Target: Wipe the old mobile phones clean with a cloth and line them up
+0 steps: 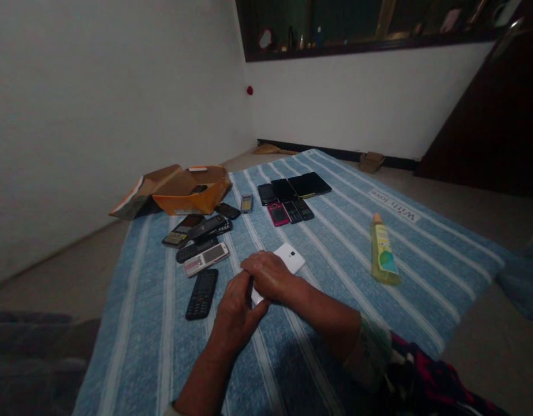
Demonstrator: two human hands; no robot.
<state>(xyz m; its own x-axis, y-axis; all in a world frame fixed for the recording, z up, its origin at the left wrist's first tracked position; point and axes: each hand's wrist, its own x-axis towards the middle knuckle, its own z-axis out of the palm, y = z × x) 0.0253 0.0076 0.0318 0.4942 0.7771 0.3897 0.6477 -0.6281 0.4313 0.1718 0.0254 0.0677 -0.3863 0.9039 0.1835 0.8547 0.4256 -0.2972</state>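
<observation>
A white smartphone (293,257) lies with its back, camera side, facing up, and both hands are at it. My right hand (269,276) reaches across its middle with the fingers curled over the far left edge. My left hand (235,309) is closed at the phone's near left end, thumb along the edge, touching the right hand's fingers. Whether anything else is under the fingers is hidden. Left of my hands lie a black keypad phone (201,294) and a white-and-pink phone (206,259), with several dark phones (207,227) heaped behind them.
An open orange cardboard box (190,202) stands at the back left. Black tablets and phones (309,184) form a row at the back, a pink phone (278,214) in front. A bottle of yellow liquid (384,254) lies on the right of the striped blue cloth (335,254).
</observation>
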